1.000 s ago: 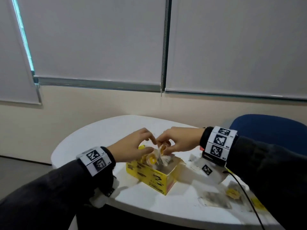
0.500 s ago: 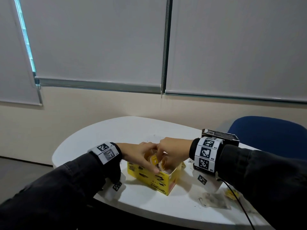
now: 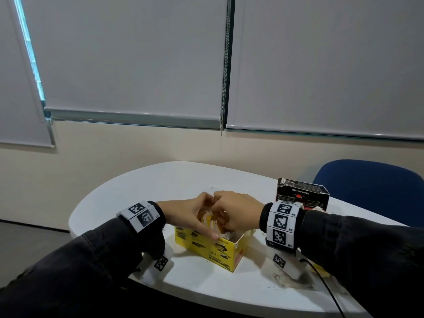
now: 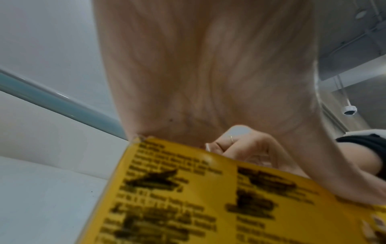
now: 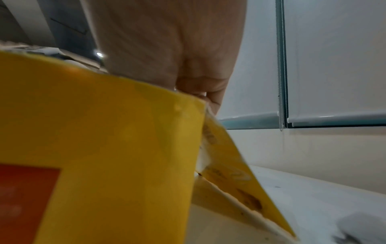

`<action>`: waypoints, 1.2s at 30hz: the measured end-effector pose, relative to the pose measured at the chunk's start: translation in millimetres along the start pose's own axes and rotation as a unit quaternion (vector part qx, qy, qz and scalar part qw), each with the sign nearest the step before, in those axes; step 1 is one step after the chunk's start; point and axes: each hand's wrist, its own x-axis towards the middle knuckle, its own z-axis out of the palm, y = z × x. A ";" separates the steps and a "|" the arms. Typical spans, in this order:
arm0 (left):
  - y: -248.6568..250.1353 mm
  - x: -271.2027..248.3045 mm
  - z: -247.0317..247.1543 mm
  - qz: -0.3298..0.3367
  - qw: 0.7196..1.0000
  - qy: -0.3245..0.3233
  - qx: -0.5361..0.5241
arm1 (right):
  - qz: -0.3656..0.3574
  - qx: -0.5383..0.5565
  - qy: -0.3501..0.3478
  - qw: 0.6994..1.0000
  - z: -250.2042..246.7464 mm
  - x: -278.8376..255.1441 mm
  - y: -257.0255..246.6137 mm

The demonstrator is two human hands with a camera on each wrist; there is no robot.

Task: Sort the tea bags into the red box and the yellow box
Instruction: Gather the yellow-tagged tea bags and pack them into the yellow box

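The open yellow box (image 3: 215,251) stands on the white table (image 3: 160,187). Both hands meet over its open top around a bunch of tea bags (image 3: 210,222) with yellow tags, which sits low in the opening. My left hand (image 3: 195,214) arches over the bunch, with the thumb down at the box's near rim. From the right, my right hand (image 3: 234,214) has curled fingers reaching down into the box on the bags. In the left wrist view the palm (image 4: 208,74) hangs over the box wall (image 4: 208,198). The right wrist view shows the box's side (image 5: 104,132) and the hand (image 5: 171,49) above it. The red box (image 3: 302,198) stands open at the back right.
Loose tea bags (image 3: 293,280) lie on the table under my right forearm, near a black cable (image 3: 330,292). A blue chair (image 3: 371,187) stands behind the red box. The table's rounded edge runs close on the left and front.
Both hands have come down with the tea bags from above the yellow box into its opening. The camera view has shifted, and the red box is now in sight.
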 end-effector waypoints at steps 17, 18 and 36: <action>-6.4 1.8 -0.6 -0.020 1.000 -0.002 -0.003 | -0.081 -0.099 -0.117 0.985 -23.8 -4.7 -19.2; -6.0 1.3 -0.7 -0.022 1.000 -0.003 0.001 | -0.082 -0.103 -0.119 0.984 -22.7 -2.9 -21.3; -6.8 3.8 2.9 -0.029 0.999 0.019 -0.016 | -0.049 0.061 -0.064 0.995 -34.5 -5.2 7.5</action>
